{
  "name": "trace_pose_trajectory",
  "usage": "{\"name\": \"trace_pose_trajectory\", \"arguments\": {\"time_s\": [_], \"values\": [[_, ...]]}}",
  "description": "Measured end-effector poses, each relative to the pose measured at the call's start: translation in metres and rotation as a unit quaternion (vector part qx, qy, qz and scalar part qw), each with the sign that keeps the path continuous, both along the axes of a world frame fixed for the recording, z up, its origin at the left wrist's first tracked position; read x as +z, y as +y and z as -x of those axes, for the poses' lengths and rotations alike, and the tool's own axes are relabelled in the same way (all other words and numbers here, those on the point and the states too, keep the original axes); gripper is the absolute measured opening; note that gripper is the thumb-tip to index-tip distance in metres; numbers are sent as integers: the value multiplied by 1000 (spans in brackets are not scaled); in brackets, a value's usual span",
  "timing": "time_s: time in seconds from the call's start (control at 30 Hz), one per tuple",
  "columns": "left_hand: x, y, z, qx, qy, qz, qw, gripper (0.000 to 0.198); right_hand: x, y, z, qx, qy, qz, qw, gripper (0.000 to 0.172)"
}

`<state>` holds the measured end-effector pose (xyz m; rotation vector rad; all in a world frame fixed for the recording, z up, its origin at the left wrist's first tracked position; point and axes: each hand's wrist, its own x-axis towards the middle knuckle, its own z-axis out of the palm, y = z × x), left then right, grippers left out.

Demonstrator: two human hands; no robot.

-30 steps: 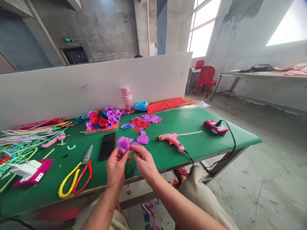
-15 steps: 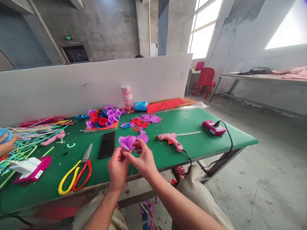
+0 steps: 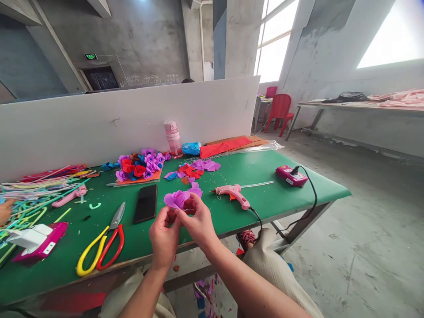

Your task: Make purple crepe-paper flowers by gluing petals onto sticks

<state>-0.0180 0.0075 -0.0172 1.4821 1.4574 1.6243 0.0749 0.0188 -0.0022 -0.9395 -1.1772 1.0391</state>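
In the upper left of the frame, a green exit sign (image 3: 90, 56) reads "EXIT" beneath characters too small to make out. Below and right of it, pale handwriting (image 3: 150, 80) on the concrete wall (image 3: 150, 42) is illegible.

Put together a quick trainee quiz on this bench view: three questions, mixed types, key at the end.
1. Multiple choice: What colour is the flower at the fingertips of the left hand and the right hand?
a) red
b) blue
c) purple

2. True or false: In this view, the phone lies between the scissors and the glue gun.

3. Fill in: The scissors have one yellow handle and one ____ handle.

Key: 1: c. 2: true. 3: red.
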Motion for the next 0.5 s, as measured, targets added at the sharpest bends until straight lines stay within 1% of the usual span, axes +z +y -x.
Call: {"name": "trace_pose_trajectory", "arguments": {"time_s": [0.13,0.23,0.33,0.43,0.5], "values": [[5,-2,-3,-13,-17,-3,1000,21,-2,0,-2,20,39,11,999,35],[6,-3,-4,-22,-34,5,999,22,-4,2,-2,27,62,21,998,38],[4,-2,-3,-43,-68,15,997,23,-4,2,-3,50,108,39,992,43],[1,-1,0,-65,-94,25,993,22,1,2,-5,78,159,58,982,47],[0,0,2,-75,-100,28,992,21,4,1,-6,86,174,66,979,48]]}}
